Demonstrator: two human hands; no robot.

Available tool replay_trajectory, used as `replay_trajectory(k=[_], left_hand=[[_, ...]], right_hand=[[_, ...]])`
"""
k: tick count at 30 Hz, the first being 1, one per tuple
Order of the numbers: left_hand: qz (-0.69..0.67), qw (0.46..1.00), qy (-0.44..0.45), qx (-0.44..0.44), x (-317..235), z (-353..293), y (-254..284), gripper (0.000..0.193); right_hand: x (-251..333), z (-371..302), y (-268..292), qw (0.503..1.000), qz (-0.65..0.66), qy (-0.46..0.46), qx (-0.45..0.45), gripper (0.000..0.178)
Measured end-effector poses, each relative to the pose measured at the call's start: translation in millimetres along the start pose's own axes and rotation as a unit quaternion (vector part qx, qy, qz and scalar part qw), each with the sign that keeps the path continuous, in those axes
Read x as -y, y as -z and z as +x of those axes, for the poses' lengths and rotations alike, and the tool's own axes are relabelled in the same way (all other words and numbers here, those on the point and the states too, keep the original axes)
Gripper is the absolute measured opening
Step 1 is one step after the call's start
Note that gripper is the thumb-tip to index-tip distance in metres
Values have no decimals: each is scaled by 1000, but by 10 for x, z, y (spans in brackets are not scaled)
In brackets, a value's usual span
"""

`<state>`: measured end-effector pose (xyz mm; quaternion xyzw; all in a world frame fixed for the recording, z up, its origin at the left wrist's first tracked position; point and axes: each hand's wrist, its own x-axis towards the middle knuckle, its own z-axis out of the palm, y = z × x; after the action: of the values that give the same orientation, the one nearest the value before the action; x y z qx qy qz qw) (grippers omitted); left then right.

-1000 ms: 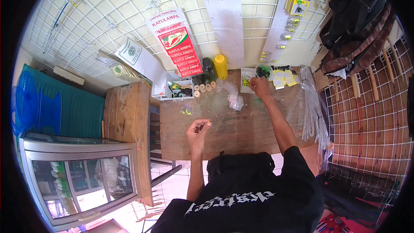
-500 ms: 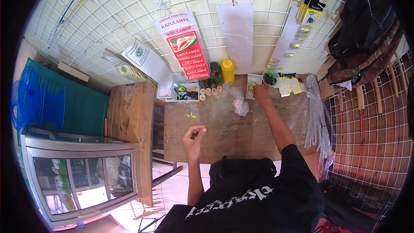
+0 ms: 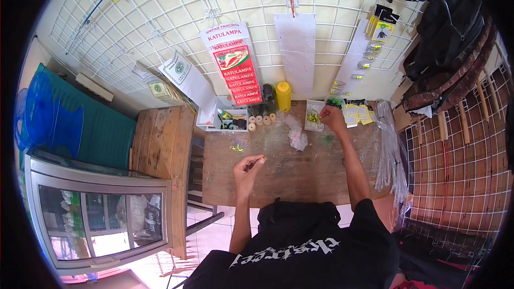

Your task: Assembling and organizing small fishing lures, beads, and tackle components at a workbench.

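My left hand (image 3: 248, 172) is raised over the near part of the wooden table (image 3: 289, 174), thumb and fingers pinched on a small yellowish piece (image 3: 263, 159) too tiny to name. At the far right, my right hand (image 3: 334, 119) hangs beside a white tray (image 3: 308, 127) holding small yellow-green pieces (image 3: 314, 118). Its fingers are drawn together; whatever lies between them is hidden. Just behind that hand stands a round clear tub (image 3: 333, 100) with green contents, partly covered by it. Several small bright yellow bits (image 3: 237, 148) lie on the table, left of centre.
A crumpled clear plastic bag (image 3: 298, 139) lies mid-table. Behind are a yellow bottle (image 3: 284, 96), round pale spools (image 3: 259, 120) and a white divided box (image 3: 235, 112). Yellow-and-white cards (image 3: 357, 113) and long clear plastic sleeves (image 3: 384, 150) fill the right side. A glass cabinet (image 3: 101, 219) stands left.
My right hand has shifted right from over the white tray, so more of its yellow-green contents shows. My left hand keeps its pinch. The whole view has tilted slightly.
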<state>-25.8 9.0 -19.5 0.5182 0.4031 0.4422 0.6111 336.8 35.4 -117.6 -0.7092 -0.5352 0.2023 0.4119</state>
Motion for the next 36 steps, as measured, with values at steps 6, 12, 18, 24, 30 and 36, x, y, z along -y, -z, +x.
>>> replay_trajectory(k=[6,12,18,24,30,36], left_hand=[[0,1000,4,26,-74,17,-80,17],[-1,998,4,64,-155,57,-179,18],[13,996,-5,84,-322,84,-274,18],[34,991,-39,122,-444,76,-361,20],[-14,991,-30,131,-479,42,-438,18],[31,984,-75,159,-415,57,-416,18]], right_hand=[[714,-251,337,987,157,-8,40,11],[1229,-528,440,969,232,-15,83,10],[1623,-787,381,949,298,23,102,10],[1914,-1015,245,938,334,56,75,13],[2061,-1158,102,940,334,54,31,14],[2095,-1215,66,949,309,61,32,11]])
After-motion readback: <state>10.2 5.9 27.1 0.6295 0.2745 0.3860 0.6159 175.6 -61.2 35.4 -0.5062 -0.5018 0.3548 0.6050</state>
